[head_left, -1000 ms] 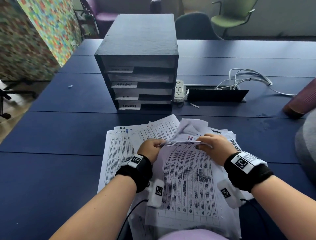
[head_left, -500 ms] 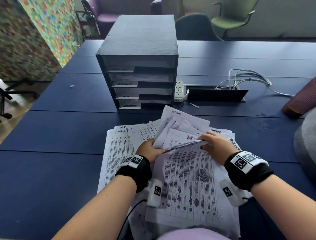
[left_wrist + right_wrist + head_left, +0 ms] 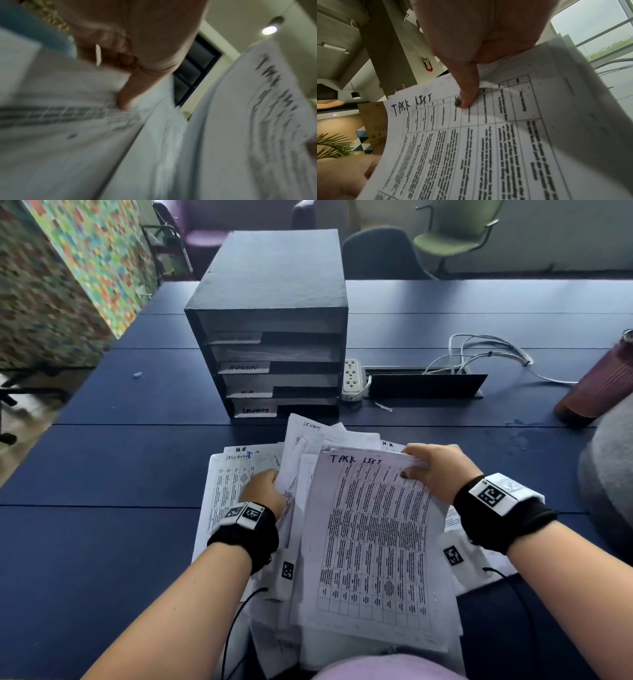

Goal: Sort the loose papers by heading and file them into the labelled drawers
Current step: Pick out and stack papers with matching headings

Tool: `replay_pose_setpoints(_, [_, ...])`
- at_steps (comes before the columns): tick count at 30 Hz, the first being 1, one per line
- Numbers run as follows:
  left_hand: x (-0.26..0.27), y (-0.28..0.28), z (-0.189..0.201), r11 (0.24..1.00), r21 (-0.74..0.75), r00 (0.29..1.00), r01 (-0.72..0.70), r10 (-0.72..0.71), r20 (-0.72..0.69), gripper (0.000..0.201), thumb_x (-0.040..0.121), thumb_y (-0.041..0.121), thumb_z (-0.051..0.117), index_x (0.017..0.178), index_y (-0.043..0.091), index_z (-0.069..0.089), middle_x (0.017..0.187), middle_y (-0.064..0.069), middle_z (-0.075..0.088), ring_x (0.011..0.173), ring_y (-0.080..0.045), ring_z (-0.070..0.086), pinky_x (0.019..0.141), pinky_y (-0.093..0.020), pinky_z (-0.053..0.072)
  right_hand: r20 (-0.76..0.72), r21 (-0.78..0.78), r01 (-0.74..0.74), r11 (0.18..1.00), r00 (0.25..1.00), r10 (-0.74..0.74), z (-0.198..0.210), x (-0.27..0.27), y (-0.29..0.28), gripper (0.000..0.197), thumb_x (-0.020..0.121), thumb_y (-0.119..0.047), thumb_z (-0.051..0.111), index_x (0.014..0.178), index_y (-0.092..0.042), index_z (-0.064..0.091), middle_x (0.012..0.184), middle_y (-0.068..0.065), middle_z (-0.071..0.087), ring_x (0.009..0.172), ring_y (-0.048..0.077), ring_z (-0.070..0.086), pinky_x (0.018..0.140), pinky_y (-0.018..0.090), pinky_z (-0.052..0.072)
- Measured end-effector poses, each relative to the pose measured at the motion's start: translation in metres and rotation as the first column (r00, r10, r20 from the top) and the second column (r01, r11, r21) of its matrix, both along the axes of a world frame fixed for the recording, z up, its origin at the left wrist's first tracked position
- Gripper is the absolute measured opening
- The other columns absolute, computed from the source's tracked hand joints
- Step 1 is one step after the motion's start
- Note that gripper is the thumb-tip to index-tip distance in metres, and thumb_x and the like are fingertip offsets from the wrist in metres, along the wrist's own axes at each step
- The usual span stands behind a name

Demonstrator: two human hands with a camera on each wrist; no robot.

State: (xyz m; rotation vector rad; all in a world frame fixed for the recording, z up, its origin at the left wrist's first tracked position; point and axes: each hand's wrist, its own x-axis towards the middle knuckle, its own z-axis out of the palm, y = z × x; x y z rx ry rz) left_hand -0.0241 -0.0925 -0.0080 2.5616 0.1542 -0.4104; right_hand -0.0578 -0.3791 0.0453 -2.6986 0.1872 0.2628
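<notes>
Head view: my right hand (image 3: pixel 433 470) pinched the far right corner of a white printed sheet headed TASK LIST (image 3: pixel 373 539), thumb on top. My left hand (image 3: pixel 263 491) gripped the left edge of a white loose paper pile (image 3: pixel 236 484) on the dark blue table (image 3: pixel 102 542). Black four-drawer labelled file box (image 3: pixel 274 337) stood just beyond the pile.
</notes>
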Motion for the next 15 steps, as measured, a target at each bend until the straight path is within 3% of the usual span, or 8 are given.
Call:
replay_pose_setpoints(2, [0.003,0.002,0.009,0.998,0.061,0.997,-0.028,0.023,0.074,0.043,0.078,0.004,0.05,0.116,0.02,0.057,0.122,-0.006,0.056,0.11,-0.027,0.052,0.096,-0.038,0.045,0.004,-0.029,0.005,1.0,1.0,-0.005,0.002,0.002,0.004,0.037,0.08,-0.037,0.068,0.116,-0.033,0.06,0.103,0.003,0.067,0.108,0.029,0.053,0.094,0.04,0.046])
replay_pose_setpoints(3, [0.003,0.0,0.016,1.0,-0.003,0.995,-0.03,0.03,0.099,0.046,0.078,-0.001,0.046,0.117,0.02,0.057,0.123,-0.006,0.053,0.113,-0.025,0.05,0.098,-0.037,0.043,0.007,-0.041,0.011,0.999,1.0,-0.011,0.004,0.003,0.007,0.038,0.081,-0.036,0.067,0.118,-0.032,0.059,0.103,0.002,0.066,0.109,0.03,0.051,0.095,0.04,0.045])
replay_pose_setpoints(5, [-0.001,-0.008,0.032,0.956,-0.291,0.997,-0.021,0.04,0.061,0.047,0.079,-0.009,0.04,0.114,0.018,0.058,0.118,-0.002,0.054,0.11,-0.018,0.049,0.094,-0.032,0.043,0.013,-0.048,-0.006,0.999,1.0,0.007,0.005,0.004,0.015,0.037,0.083,-0.034,0.065,0.119,-0.029,0.059,0.098,0.002,0.065,0.108,0.03,0.05,0.093,0.038,0.045])
replay_pose_setpoints(7, [-0.011,-0.018,0.044,0.822,-0.568,0.997,-0.052,0.009,-0.078,0.047,0.08,-0.015,0.04,0.11,0.018,0.056,0.103,-0.001,0.058,0.095,-0.015,0.052,0.077,-0.025,0.044,0.013,-0.047,-0.038,0.998,0.999,0.038,0.007,0.004,0.021,0.033,0.084,-0.032,0.064,0.116,-0.027,0.06,0.093,0.0,0.063,0.105,0.031,0.051,0.09,0.034,0.045])
replay_pose_setpoints(9, [-0.021,-0.025,0.044,0.743,-0.663,0.987,-0.094,-0.018,-0.16,0.04,0.081,-0.011,0.053,0.109,0.017,0.059,0.097,-0.001,0.064,0.088,-0.018,0.057,0.072,-0.024,0.045,0.052,-0.024,-0.058,0.998,0.997,0.059,0.008,0.004,0.025,0.027,0.085,-0.029,0.064,0.112,-0.025,0.062,0.096,0.001,0.065,0.104,0.031,0.052,0.087,0.031,0.043])
replay_pose_setpoints(12, [-0.031,-0.027,0.029,0.876,-0.475,0.991,-0.084,0.022,-0.135,0.034,0.084,0.016,0.068,0.116,0.008,0.062,0.111,-0.009,0.067,0.101,-0.026,0.062,0.078,-0.024,0.041,0.163,0.081,-0.105,0.991,0.982,0.091,0.008,0.002,0.028,0.022,0.086,-0.021,0.063,0.108,-0.022,0.065,0.1,0.0,0.065,0.1,0.022,0.054,0.089,0.029,0.039])
replay_pose_setpoints(15, [-0.029,-0.02,0.01,0.942,-0.313,0.992,-0.119,0.099,-0.078,0.03,0.087,0.017,0.064,0.112,0.003,0.059,0.102,-0.013,0.063,0.1,-0.029,0.061,0.069,-0.023,0.034,0.227,0.219,-0.059,0.974,0.974,0.008,0.001,0.002,0.01,0.034,0.086,-0.019,0.063,0.119,-0.026,0.06,0.109,-0.004,0.057,0.107,0.014,0.051,0.098,0.034,0.04])
